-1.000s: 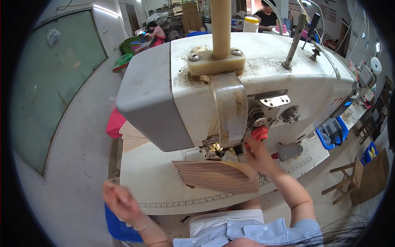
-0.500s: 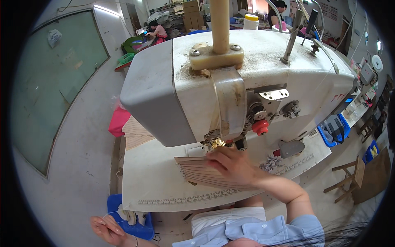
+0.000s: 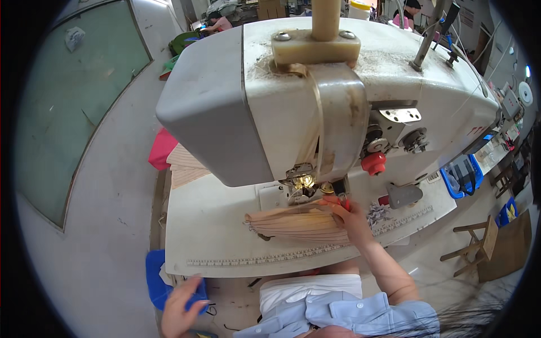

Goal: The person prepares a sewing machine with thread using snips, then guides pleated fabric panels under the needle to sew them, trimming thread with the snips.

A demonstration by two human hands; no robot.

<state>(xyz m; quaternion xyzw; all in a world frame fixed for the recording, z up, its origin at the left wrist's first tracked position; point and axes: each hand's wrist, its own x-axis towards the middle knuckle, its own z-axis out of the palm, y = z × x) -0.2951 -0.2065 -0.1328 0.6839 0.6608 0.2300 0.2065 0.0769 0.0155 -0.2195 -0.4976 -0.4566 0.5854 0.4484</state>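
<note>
A beige striped fabric piece (image 3: 298, 225) lies, slightly puckered, on the white sewing machine bed, its upper edge folded over. My right hand (image 3: 354, 221) is at its right end, fingers closed round a small red tool (image 3: 342, 203), whose exact kind is partly hidden by the fingers. Just above the cloth is the lit needle area (image 3: 303, 183) of the machine. My left hand (image 3: 183, 307) hangs off the table's front left, thumb and fingers apart with nothing seen in them, over a blue bin (image 3: 158, 281).
The large sewing machine head (image 3: 270, 101) fills the middle. More striped cloth (image 3: 187, 166) and a pink cloth (image 3: 163, 149) lie at the left. Grey scraps (image 3: 378, 214) sit by a ruler tape (image 3: 270, 259). A wooden stool (image 3: 476, 242) stands at right; people work behind.
My right hand has shifted right along the fabric, exposing its folded upper edge. My left hand has moved right and opened from a pinch. The head view has tilted down slightly.
</note>
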